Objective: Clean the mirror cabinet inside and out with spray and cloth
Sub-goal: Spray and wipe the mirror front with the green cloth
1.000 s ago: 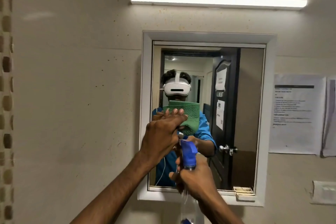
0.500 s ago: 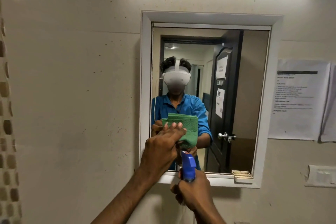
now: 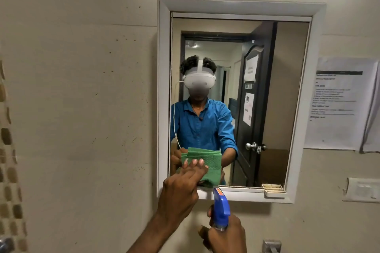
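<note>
Right hand [image 3: 224, 236]: nearest the camera, low and right of centre, it is wrapping its fingers round the neck of the spray bottle [image 3: 221, 206], whose blue head is pointing up towards the cabinet's bottom edge; whether a finger is lying on the trigger I cannot tell.

Spray risk: the nozzle is sitting just beside the other hand's wrist, so a squeeze now would probably be wetting skin and frame rather than glass.

Left hand [image 3: 183, 185]: slightly farther, it is pressing the green cloth [image 3: 209, 165] flat against the lower left of the mirror [image 3: 287, 88], fingers lying straight over the cloth (most of the cloth is showing only as a reflection).

Cloth risk: held by pressure alone, it could be slipping down off the glass if the push eases.

Mirror cabinet [image 3: 164, 88]: on the far wall, door closed, white frame all round; the inside is not yet being reached.

Streak risk: wiping only the bottom corner may be leaving the upper glass smeared.

Paper notices [image 3: 339, 104]: on the wall just right of the cabinet, and stray mist could be spotting them.
</note>
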A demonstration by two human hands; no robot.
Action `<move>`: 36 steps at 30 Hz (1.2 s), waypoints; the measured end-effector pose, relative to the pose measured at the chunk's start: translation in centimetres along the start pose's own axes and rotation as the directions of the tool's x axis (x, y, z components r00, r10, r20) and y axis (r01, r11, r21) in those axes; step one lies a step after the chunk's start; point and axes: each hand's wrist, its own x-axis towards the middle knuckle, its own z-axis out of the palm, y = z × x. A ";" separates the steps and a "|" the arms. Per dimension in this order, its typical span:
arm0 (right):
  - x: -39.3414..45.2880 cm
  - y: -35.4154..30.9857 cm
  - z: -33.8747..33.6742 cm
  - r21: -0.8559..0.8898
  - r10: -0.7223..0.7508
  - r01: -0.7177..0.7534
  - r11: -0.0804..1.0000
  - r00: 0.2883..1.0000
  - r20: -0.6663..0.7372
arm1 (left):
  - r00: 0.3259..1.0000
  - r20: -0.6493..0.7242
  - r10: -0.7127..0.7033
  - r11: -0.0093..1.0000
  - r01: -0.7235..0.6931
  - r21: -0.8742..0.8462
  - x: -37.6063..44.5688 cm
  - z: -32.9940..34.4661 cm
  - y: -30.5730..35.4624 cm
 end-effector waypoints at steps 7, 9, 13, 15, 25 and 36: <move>-1.2 1.6 -1.2 0.203 0.034 -0.017 0.979 0.996 -0.078 | 0.992 0.127 0.024 1.000 -0.026 0.012 -3.8 1.4 -0.1; -1.3 1.3 -1.9 0.251 0.031 -0.011 0.968 0.997 -0.076 | 0.989 0.145 0.034 0.999 -0.039 0.030 -3.9 1.2 0.2; -2.0 -0.9 -4.0 0.290 -0.088 0.113 0.950 0.991 -0.098 | 0.968 0.237 -0.078 0.991 0.050 0.121 -3.1 -0.3 1.0; -2.3 -2.7 -5.4 0.409 -0.134 0.144 0.901 0.989 -0.055 | 0.952 0.204 -0.227 0.967 0.196 0.160 -1.9 -1.8 1.1; -1.8 -14.4 -10.2 0.523 -0.346 0.184 0.832 0.910 0.229 | 0.581 -0.506 -0.637 0.759 0.587 -0.280 14.2 -19.7 0.0; 3.0 -25.1 -8.7 0.556 -0.363 0.184 0.811 0.903 0.230 | 0.935 -0.306 0.179 0.928 -0.057 0.368 25.2 -18.9 -1.7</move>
